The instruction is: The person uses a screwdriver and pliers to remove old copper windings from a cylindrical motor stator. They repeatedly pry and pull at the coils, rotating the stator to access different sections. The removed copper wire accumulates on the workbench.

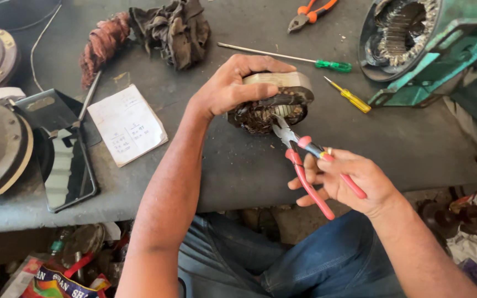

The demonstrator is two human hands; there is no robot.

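Note:
My left hand [233,85] grips a small motor stator [274,107], a ring of metal plates with dark windings, tilted on its edge on the grey table [238,165]. My right hand [354,182] holds red-handled pliers [305,160] near the table's front edge. The pliers' jaws point up and touch the windings at the stator's lower side. My legs in blue jeans show below the table.
A green-handled screwdriver [288,57] and a yellow-handled one [349,98] lie behind the stator. Orange-handled pliers [310,12], a dark rag [172,30], a copper wire bundle [103,44], a paper note [127,124], a phone [70,165] and a green motor housing [420,44] surround them.

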